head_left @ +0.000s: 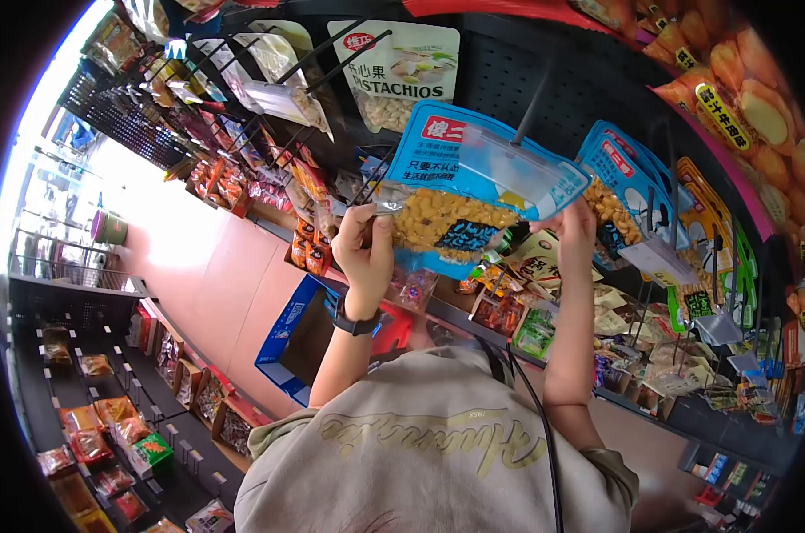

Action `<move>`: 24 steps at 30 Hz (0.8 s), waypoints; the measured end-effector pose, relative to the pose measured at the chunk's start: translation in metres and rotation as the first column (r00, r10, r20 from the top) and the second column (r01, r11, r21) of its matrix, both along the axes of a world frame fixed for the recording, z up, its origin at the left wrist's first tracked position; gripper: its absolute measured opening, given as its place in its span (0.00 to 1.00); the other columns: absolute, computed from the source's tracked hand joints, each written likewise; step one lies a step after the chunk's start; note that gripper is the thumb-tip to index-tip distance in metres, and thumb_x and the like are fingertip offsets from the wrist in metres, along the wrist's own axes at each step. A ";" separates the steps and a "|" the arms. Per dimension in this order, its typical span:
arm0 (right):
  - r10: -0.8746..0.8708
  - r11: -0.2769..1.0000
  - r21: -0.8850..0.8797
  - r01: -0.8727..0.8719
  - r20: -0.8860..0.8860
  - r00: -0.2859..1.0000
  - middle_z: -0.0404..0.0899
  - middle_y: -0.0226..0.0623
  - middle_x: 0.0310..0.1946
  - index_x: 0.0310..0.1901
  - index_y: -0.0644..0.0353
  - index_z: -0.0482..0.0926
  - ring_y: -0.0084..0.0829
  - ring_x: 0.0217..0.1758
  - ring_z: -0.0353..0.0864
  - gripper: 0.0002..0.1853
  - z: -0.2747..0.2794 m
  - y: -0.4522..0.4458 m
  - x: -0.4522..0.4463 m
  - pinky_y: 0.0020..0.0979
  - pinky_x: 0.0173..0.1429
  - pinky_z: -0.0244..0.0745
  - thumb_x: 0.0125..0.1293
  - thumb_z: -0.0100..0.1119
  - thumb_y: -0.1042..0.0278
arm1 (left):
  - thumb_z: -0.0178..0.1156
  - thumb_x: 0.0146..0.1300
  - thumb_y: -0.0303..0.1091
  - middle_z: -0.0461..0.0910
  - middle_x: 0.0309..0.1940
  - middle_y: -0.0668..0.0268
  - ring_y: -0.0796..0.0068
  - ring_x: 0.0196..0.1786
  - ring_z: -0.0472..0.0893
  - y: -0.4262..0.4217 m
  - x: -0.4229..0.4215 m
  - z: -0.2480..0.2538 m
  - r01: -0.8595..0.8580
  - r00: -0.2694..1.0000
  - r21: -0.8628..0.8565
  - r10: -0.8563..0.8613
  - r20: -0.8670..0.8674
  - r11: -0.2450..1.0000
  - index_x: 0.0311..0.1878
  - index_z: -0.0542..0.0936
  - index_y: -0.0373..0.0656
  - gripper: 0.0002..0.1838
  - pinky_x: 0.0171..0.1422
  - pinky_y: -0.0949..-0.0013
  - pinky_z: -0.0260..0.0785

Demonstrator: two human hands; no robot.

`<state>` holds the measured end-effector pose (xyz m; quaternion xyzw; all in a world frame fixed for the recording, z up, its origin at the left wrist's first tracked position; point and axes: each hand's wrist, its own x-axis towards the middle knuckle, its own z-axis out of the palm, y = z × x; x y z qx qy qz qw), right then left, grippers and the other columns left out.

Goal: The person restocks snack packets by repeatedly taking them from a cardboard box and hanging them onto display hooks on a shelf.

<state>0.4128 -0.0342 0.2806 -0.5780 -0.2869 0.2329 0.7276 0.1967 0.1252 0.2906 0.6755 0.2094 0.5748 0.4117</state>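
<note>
Left to right. Blue box (287,342): open, on floor. Left hand (364,253), dark wristband (358,322): fingers pinch left edge of blue bag (447,222). Pistachio bag (402,75): above blue bag, reads 开心果, "PISTACHIOS", red logo. Blue bag: tilted, in front of rack (545,67), between both hands; red label starts 傻二, black line starts 只要不; nuts show through window. Whether it is on the hook (531,107): cannot tell. Right hand (576,229): fingers grasp its right corner. Blue packs (617,173): just beside, similar red label.
</note>
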 end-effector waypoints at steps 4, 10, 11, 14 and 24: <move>-0.044 0.997 0.059 0.049 -0.085 0.995 0.77 0.32 0.41 0.53 0.61 0.70 0.24 0.40 0.77 0.17 -0.004 0.001 0.003 0.27 0.45 0.72 0.70 0.45 0.58 | 0.56 0.63 0.27 0.70 0.20 0.76 0.91 0.23 0.65 0.002 -0.015 0.007 0.121 0.989 -0.164 -0.133 -0.064 0.979 0.34 0.73 0.36 0.05 0.26 0.84 0.55; 0.039 0.991 0.137 -0.016 -0.167 0.985 0.59 0.37 0.65 0.66 0.59 0.56 0.34 0.68 0.58 0.29 -0.003 -0.004 -0.006 0.39 0.68 0.54 0.69 0.44 0.52 | 0.55 0.63 0.28 0.69 0.24 0.76 0.92 0.26 0.63 0.005 -0.019 0.031 0.228 0.960 -0.257 -0.261 -0.101 0.939 0.35 0.73 0.37 0.04 0.29 0.84 0.55; 0.114 0.943 0.330 -0.044 -0.195 0.974 0.62 0.37 0.63 0.63 0.60 0.60 0.34 0.65 0.62 0.27 -0.001 -0.005 -0.010 0.39 0.66 0.57 0.69 0.44 0.53 | 0.55 0.63 0.28 0.69 0.24 0.77 0.92 0.27 0.64 0.006 -0.021 0.035 0.261 0.952 -0.245 -0.291 -0.097 0.934 0.35 0.73 0.37 0.04 0.30 0.84 0.56; 0.231 0.818 0.543 -0.189 -0.009 0.973 0.73 0.40 0.51 0.55 0.65 0.69 0.31 0.55 0.71 0.20 0.010 -0.013 -0.012 0.34 0.60 0.65 0.69 0.42 0.59 | 0.56 0.63 0.28 0.68 0.24 0.77 0.92 0.29 0.64 0.007 -0.032 0.039 0.281 0.936 -0.325 -0.333 -0.115 0.903 0.35 0.73 0.37 0.05 0.31 0.84 0.56; 0.349 0.903 0.408 -0.138 -0.505 0.789 0.81 0.44 0.38 0.44 0.65 0.77 0.34 0.39 0.81 0.32 0.031 -0.002 -0.056 0.33 0.47 0.74 0.68 0.37 0.40 | 0.60 0.60 0.32 0.69 0.20 0.73 0.88 0.25 0.64 0.004 -0.059 0.017 0.378 0.816 -0.415 -0.509 -0.274 0.828 0.32 0.76 0.36 0.08 0.28 0.80 0.59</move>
